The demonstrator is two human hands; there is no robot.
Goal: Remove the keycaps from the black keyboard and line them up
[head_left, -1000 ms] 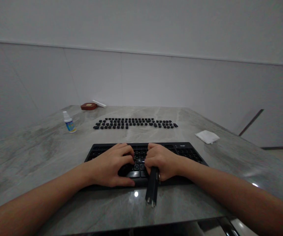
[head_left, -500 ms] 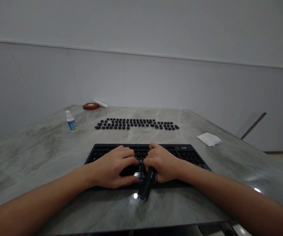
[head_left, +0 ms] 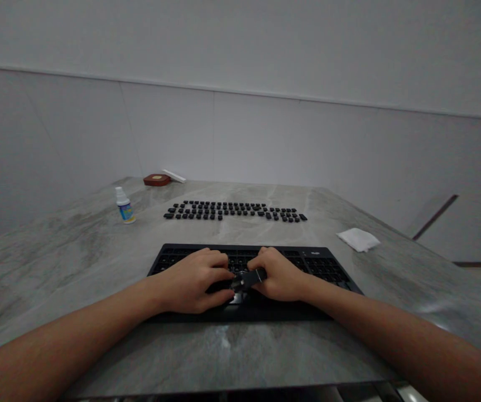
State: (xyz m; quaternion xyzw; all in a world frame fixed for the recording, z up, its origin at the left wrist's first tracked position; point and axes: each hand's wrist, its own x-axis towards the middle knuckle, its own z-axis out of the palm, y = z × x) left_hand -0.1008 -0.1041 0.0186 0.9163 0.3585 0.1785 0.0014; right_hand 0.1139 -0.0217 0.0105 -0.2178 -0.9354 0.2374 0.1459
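A black keyboard [head_left: 240, 314] lies across the table in front of me, and some of its key places look bare. My right hand [head_left: 281, 274] is closed around a short black hand tool [head_left: 249, 278], over the middle of the keyboard. The tool's tip points left; whether it is a brush or a puller is too blurred to tell. My left hand [head_left: 196, 280] rests on the keyboard's left half, thumb and forefinger apart on either side of the tip. Whether these fingers touch the tip, I cannot tell.
Beyond the keyboard, several loose black keycaps [head_left: 236, 207] lie in rows. A white spray bottle [head_left: 125, 207] stands at the left, and a white tissue [head_left: 358, 239] lies at the right. A reddish-brown case [head_left: 157, 180] and a white strip [head_left: 174, 176] sit near the wall.
The tool in my right hand has swung from pointing toward me to pointing left, its tip now at my left fingers. My left hand has stayed nearly in place.
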